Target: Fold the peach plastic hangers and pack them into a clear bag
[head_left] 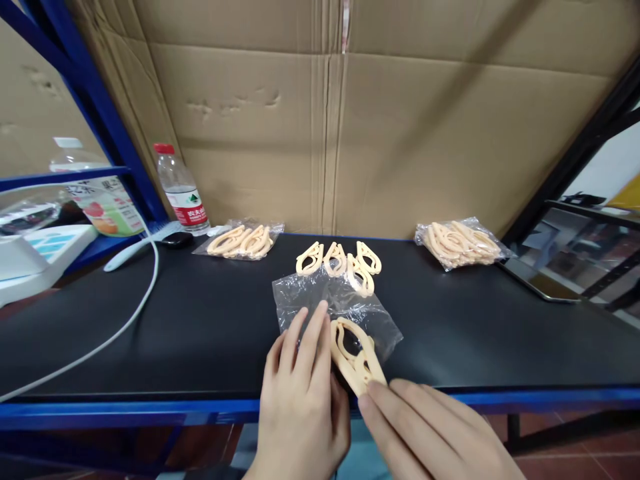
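Note:
My right hand (425, 427) pinches the lower end of a beige teardrop-shaped plastic piece (345, 363), which looks like a folded travel hanger. Its upper end lies over a clear plastic bag (295, 293) on the black tabletop. My left hand (303, 393) rests beside the piece with its fingers stretched forward over the bag; its thumb is partly hidden. Just beyond the bag lie several loose beige pieces (335, 260) of the same kind, one of them touching the bag's far edge.
Bagged beige pieces lie at back left (243, 241) and back right (457, 243). A red-capped water bottle (183, 190) stands by the cardboard wall (250, 133). A white cable (135, 313) crosses the left side; a flat dark device (540, 283) lies at the right edge.

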Demonstrator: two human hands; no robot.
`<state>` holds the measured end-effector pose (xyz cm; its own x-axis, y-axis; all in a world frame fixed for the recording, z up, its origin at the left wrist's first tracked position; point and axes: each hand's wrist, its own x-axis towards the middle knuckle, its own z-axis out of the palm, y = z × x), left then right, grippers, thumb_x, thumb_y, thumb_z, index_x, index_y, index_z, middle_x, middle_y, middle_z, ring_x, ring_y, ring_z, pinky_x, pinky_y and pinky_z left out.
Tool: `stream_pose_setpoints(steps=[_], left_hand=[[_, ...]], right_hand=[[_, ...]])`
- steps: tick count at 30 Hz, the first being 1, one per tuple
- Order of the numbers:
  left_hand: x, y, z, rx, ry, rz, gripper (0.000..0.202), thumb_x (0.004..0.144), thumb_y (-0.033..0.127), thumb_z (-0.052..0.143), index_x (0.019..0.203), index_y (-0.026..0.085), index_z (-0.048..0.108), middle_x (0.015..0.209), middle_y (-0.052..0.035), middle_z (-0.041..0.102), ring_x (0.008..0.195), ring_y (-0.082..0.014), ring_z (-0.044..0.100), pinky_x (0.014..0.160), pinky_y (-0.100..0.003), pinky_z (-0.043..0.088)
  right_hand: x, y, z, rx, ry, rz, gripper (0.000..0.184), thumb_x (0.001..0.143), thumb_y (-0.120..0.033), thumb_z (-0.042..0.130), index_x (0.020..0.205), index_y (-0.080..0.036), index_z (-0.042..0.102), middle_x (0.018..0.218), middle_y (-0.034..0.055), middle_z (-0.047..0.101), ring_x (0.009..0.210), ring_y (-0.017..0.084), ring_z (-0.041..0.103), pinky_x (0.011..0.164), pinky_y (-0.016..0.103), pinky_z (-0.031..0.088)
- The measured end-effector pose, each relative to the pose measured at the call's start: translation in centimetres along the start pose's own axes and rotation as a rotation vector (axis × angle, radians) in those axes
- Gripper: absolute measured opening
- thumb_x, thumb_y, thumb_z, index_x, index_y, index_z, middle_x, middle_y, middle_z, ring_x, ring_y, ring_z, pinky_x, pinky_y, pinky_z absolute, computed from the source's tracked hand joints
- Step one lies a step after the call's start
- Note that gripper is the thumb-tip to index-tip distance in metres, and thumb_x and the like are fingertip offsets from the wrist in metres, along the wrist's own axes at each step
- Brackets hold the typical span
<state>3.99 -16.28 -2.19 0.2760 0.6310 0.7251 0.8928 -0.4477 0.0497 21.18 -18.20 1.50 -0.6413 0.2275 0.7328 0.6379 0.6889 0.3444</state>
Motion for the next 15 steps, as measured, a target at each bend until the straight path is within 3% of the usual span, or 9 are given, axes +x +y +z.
stream_pose_setpoints(steps=[4,7,15], left_hand=[[0.0,-0.1,-0.1,-0.032,-0.001,0.034,0.056,0.082,0.012,0.042,0.138,0.004,0.040,0.146,-0.0150,0.044,0.138,-0.0321,0.032,0.096,-0.048,0.041],[0.1,-0.2,0.0,-0.050,0.014,0.035,0.057,0.081,0.013,0.042,0.137,0.005,0.040,0.147,-0.0158,0.042,0.137,-0.0324,0.032,0.096,-0.048,0.040],[-0.1,0.0,0.1,-0.031,0.008,0.008,0.074,0.073,0.007,0.045,0.145,0.007,0.029,0.149,-0.0125,0.039,0.136,-0.0321,0.034,0.102,-0.050,0.037]], right_hand=[[1.7,-0.2,1.8,-0.009,0.043,-0.030,0.030,0.086,0.000,0.042,0.084,-0.005,0.072,0.084,0.0137,0.074,0.074,0.024,0.068,0.064,0.032,0.055],[2.4,-0.3,3.3,-0.028,-0.036,-0.004,0.031,0.083,0.000,0.041,0.088,-0.001,0.072,0.087,0.0195,0.072,0.072,0.026,0.066,0.061,0.035,0.056],[3.6,0.8,6.4,-0.116,-0.421,0.177,0.022,0.071,0.004,0.056,0.082,-0.006,0.071,0.071,0.0122,0.067,0.057,0.024,0.064,0.043,0.031,0.054]])
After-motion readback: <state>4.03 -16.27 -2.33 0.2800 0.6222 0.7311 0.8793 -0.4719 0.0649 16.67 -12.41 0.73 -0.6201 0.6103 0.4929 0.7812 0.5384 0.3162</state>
